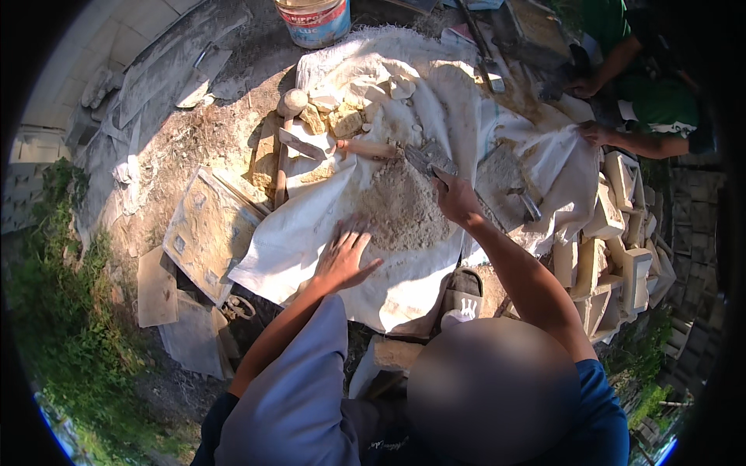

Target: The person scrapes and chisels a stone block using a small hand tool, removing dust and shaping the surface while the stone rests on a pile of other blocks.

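A heap of grey-beige sandy powder (404, 206) lies on a spread white woven sheet (272, 252). My right hand (458, 199) is closed at the heap's upper right, gripping the dark edge of a flat grey blade-like piece (429, 158) that rests on the powder; its exact kind is unclear. My left hand (343, 256) lies spread on the sheet at the heap's lower left, holding nothing. Left of the grey piece lies a wooden handle (369, 149) beside a pale trowel blade (307, 144). A dusty flat plate with a metal handle (531, 205) lies right of the heap.
Another person's hand (597, 133) is at the sheet's right edge. Pale blocks (610, 206) are stacked at right. Yellowish stones (344, 122) and a round-headed wooden tool (292, 102) lie upper left. A bucket (317, 25) stands behind; a stained board (208, 233) lies left.
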Tool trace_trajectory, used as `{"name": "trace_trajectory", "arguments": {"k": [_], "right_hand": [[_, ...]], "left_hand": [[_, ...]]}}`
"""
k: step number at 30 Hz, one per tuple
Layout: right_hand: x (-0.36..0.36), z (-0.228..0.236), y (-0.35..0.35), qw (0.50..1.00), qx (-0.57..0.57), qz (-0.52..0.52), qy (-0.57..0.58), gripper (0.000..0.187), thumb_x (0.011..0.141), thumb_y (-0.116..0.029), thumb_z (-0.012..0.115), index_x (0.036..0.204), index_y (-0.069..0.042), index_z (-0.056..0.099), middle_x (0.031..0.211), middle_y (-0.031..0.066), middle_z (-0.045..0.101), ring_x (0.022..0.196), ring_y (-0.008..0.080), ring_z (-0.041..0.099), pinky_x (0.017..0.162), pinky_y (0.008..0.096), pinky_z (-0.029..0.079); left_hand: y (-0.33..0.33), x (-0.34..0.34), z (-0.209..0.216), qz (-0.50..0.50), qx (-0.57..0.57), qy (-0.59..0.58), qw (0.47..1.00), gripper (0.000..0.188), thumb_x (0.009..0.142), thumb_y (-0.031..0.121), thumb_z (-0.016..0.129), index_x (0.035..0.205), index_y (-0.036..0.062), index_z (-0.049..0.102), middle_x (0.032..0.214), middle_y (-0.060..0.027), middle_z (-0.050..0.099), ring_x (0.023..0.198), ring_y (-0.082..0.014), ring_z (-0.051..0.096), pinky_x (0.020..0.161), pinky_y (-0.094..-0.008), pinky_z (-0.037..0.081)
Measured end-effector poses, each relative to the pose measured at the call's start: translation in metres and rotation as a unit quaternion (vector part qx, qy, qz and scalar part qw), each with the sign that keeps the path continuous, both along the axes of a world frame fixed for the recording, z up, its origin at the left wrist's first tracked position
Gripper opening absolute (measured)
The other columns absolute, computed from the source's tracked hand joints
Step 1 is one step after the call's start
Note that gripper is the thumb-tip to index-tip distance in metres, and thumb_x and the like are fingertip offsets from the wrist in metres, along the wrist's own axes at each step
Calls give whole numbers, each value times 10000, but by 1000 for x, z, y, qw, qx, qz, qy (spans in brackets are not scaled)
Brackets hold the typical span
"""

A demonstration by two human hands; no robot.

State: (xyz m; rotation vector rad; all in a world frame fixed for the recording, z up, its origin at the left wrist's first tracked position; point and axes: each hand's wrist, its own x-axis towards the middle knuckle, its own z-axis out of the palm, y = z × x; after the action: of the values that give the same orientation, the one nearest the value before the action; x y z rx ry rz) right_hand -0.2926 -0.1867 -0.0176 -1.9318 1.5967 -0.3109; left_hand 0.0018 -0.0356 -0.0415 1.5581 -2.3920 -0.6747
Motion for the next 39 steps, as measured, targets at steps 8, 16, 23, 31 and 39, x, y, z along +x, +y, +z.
{"name": "trace_trajectory", "arguments": {"k": [8,16,23,31,39], "right_hand": [[12,5,17,994,-50,-28,-96,365,1036,-174,570,1375,-69,660,996,315,704,944,516,686,807,551,551],[19,14,7,991,-35,-47,-123,381,1037,-192,572,1377,-41,652,981,327,698,924,516,693,794,560,546],[1,-12,15,999,-5,-35,-26,385,1044,-194,570,1398,-62,643,988,329,702,925,516,697,826,568,547],[27,25,16,992,-20,2,-121,389,1046,-210,573,1428,-163,625,1004,297,716,929,512,688,819,576,546],[21,-1,9,1000,6,26,14,434,1039,-193,577,1473,-192,583,1003,255,725,901,483,696,745,540,558]], "left_hand": [[-6,-5,14,5,128,-14,992,932,966,732,506,1491,-37,472,1421,-262,560,1495,-410,379,1318,-579,116],[0,2,3,6,56,-11,998,933,960,751,497,1464,-34,499,1443,-260,547,1510,-406,361,1323,-558,128],[-6,-6,7,7,45,5,999,921,961,746,497,1439,-40,523,1450,-256,544,1525,-406,339,1324,-554,125],[-1,2,9,17,133,-31,991,907,968,718,515,1461,-44,504,1484,-256,525,1554,-401,292,1328,-544,107],[-8,-5,15,15,155,1,988,866,969,653,567,1494,-30,469,1417,-254,561,1540,-424,312,1323,-562,111]]}}
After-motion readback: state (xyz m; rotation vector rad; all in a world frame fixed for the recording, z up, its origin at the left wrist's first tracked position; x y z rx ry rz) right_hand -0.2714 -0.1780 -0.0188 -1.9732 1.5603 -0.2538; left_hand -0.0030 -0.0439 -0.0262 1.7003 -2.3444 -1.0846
